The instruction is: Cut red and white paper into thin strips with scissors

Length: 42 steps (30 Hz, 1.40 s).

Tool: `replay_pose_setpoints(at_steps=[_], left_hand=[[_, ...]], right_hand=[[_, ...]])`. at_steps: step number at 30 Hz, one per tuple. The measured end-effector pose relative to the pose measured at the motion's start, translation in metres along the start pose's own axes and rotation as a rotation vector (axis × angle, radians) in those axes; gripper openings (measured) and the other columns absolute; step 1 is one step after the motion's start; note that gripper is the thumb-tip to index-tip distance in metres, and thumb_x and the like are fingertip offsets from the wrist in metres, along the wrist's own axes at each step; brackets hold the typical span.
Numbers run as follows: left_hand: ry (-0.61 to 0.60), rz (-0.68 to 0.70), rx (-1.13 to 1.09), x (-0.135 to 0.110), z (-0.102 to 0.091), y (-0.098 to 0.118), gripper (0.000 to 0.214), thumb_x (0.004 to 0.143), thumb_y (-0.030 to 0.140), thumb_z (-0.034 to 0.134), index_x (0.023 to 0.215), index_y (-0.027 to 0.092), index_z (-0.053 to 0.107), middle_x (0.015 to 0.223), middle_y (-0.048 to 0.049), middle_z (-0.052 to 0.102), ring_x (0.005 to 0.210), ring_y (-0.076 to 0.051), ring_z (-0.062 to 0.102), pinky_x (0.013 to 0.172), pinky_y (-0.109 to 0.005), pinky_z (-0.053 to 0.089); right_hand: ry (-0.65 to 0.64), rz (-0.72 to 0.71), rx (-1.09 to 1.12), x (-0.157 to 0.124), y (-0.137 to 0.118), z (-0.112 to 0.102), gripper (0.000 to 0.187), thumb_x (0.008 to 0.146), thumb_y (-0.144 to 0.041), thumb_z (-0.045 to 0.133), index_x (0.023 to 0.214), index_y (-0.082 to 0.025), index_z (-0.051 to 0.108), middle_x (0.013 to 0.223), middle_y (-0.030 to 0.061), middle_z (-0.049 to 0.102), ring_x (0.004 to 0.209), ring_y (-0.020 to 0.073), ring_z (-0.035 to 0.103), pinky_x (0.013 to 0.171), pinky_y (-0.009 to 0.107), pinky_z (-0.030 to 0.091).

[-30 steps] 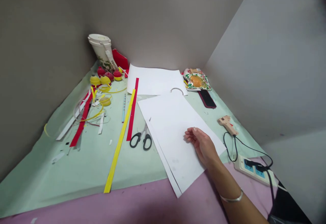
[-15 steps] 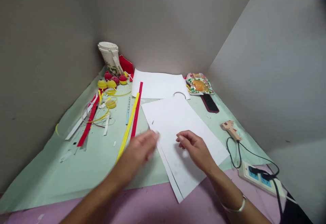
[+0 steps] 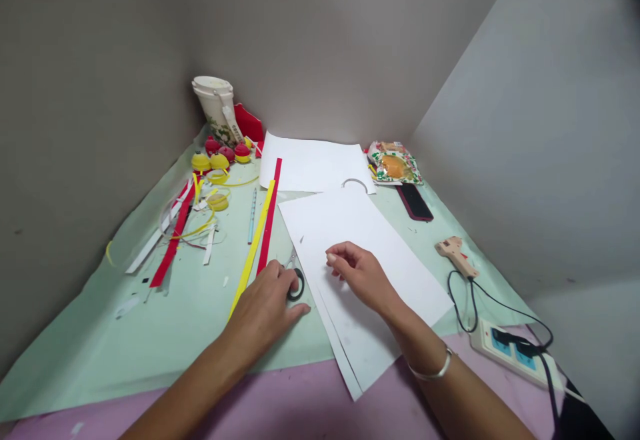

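Nearest, a white plastic power strip with blue sockets point(image 3: 537, 365) lay at four o'clock from the overlapping white paper sheets point(image 3: 345, 227). At nine o'clock, the left hand point(image 3: 265, 303) was open over the black-handled metal scissors point(image 3: 301, 285), thumb spread wide, fingers bent; their contact could not be told. The right hand point(image 3: 357, 277) was loosely curled above the sheets, its palm too hidden to tell whether it held anything. A beige glue gun point(image 3: 457, 257) lay at three o'clock, a flat red strip point(image 3: 270, 223) at ten, a dark phone point(image 3: 415, 201) at one.
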<state>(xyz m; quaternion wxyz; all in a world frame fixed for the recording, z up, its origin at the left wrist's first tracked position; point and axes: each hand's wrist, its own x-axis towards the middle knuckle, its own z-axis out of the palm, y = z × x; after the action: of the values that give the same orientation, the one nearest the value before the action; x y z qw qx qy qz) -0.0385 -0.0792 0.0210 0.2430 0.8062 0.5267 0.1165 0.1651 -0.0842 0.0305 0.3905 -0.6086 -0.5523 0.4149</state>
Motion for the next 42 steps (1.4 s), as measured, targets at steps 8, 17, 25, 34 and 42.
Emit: replay_pose_setpoints(at_steps=[8,17,25,34,42], left_hand=[[0.017,0.017,-0.09,0.005,-0.006,0.001,0.019,0.082,0.038,0.054,0.077,0.021,0.059,0.088,-0.0047,0.055,0.076,-0.02,0.054,0.069,-0.032,0.039],[0.118,-0.208,-0.647,0.011,-0.008,0.018,0.032,0.078,0.052,0.06,0.074,0.02,0.056,0.06,0.0014,0.055,0.055,-0.015,0.05,0.054,-0.027,0.038],[0.072,-0.241,-0.948,0.016,0.002,0.027,0.03,0.076,0.047,0.064,0.073,0.019,0.052,0.055,0.0031,0.057,0.047,-0.012,0.053,0.048,-0.025,0.042],[0.195,-0.264,-0.959,0.03,-0.025,0.002,0.033,0.077,0.05,0.06,0.085,0.018,0.057,0.061,0.0002,0.062,0.051,-0.014,0.055,0.055,-0.027,0.045],[0.048,-0.276,-0.761,0.062,-0.016,-0.02,0.04,0.075,0.054,0.057,0.09,0.017,0.059,0.085,-0.0083,0.067,0.078,-0.024,0.064,0.066,-0.033,0.046]], right_hand=[[-0.068,0.088,0.12,0.002,0.008,0.003,0.019,0.084,-0.036,0.061,0.089,-0.019,0.066,0.077,0.0022,0.065,0.066,0.0142,0.06,0.061,0.027,0.048],[-0.252,0.196,0.475,-0.004,0.003,0.025,0.035,0.085,-0.04,0.062,0.112,-0.018,0.06,0.09,0.0073,0.07,0.08,0.0183,0.066,0.071,0.033,0.053],[-0.332,0.304,0.688,-0.003,-0.006,0.037,0.037,0.087,-0.051,0.057,0.089,-0.014,0.061,0.072,0.0043,0.067,0.063,0.0145,0.064,0.062,0.026,0.049],[-0.322,0.404,0.823,-0.002,0.0,0.033,0.029,0.084,-0.04,0.065,0.095,-0.013,0.067,0.088,0.0105,0.072,0.074,0.0153,0.068,0.06,0.021,0.048],[-0.325,0.392,0.785,-0.001,-0.002,0.032,0.03,0.084,-0.04,0.065,0.095,-0.012,0.068,0.088,0.0109,0.072,0.073,0.0149,0.069,0.058,0.02,0.048]])
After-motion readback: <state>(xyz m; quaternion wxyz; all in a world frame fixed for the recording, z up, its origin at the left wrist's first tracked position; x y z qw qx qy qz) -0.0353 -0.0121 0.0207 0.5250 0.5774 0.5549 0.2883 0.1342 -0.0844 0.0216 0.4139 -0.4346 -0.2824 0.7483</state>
